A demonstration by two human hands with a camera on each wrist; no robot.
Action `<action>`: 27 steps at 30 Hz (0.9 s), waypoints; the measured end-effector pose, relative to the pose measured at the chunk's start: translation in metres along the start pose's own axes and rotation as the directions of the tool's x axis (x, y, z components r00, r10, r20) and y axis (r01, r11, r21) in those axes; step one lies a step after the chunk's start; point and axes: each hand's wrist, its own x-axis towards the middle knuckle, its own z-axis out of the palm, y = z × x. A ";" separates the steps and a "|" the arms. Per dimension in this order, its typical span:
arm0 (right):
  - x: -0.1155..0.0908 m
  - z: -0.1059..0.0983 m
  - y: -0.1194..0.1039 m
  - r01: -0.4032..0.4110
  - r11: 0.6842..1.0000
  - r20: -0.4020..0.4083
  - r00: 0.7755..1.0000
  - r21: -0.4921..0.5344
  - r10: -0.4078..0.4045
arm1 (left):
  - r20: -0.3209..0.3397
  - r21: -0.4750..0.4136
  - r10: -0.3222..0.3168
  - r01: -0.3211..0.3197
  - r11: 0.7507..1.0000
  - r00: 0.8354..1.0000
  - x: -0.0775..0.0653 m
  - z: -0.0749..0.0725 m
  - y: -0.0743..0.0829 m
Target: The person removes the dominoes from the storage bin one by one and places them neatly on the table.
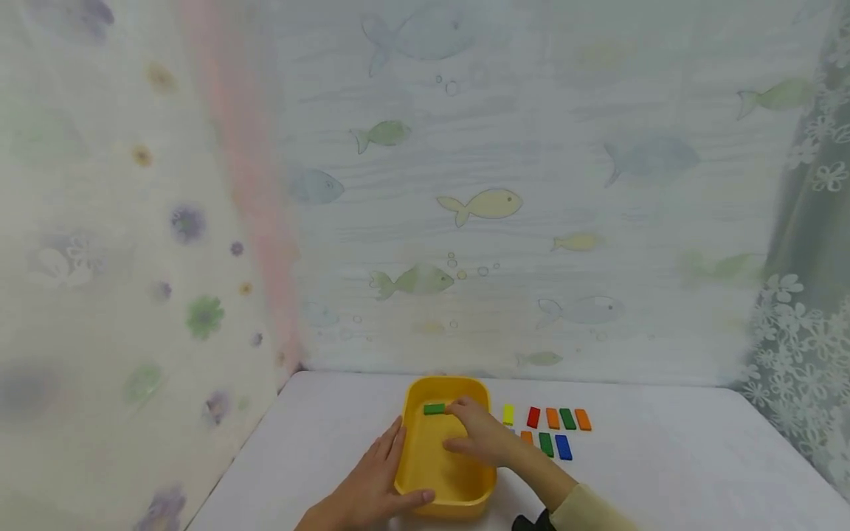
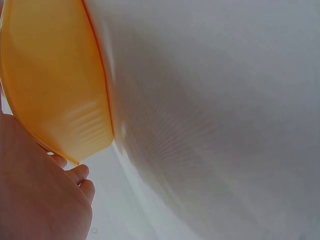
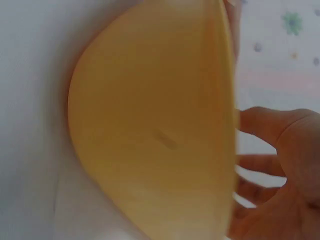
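A yellow plastic tub (image 1: pixel 446 509) stands on the white table. My left hand (image 1: pixel 372 483) holds its near left corner, fingers along the outer left wall and thumb at the front rim; the left wrist view shows this hand (image 2: pixel 45 185) against the tub wall (image 2: pixel 55 75). Inside the tub, a green oblong block (image 1: pixel 434 408) lies near the far end. My right hand (image 1: pixel 479 431) reaches over the right rim, its fingertips at the block's right end and the thumb spread apart. In the right wrist view, the tub wall (image 3: pixel 155 110) hides those fingertips from sight.
Right of the tub lie two rows of oblong blocks, among them a yellow block (image 1: pixel 508 414), a red block (image 1: pixel 533 417) and a blue block (image 1: pixel 564 447). My right forearm partly covers the nearer row. A fish-printed curtain (image 1: pixel 478 317) hangs behind the white table (image 1: pixel 664 457).
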 end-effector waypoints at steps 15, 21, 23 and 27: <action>0.029 0.044 0.003 -0.143 0.990 -0.219 0.966 0.003 0.140 | -0.003 -0.023 -0.014 0.014 1.000 1.000 -0.003 0.003 0.001; 0.038 0.049 0.005 -0.295 0.955 -0.273 0.920 -0.012 0.281 | -0.022 -0.018 -0.002 0.002 1.000 1.000 -0.003 0.002 0.003; 0.040 0.050 0.006 -0.321 0.947 -0.282 0.908 0.008 0.310 | -0.021 -0.019 -0.010 0.009 1.000 1.000 -0.002 0.002 0.003; 0.041 0.053 0.009 -0.342 0.940 -0.266 0.906 -0.006 0.328 | -0.015 -0.026 -0.024 0.024 0.999 1.000 -0.002 0.002 0.002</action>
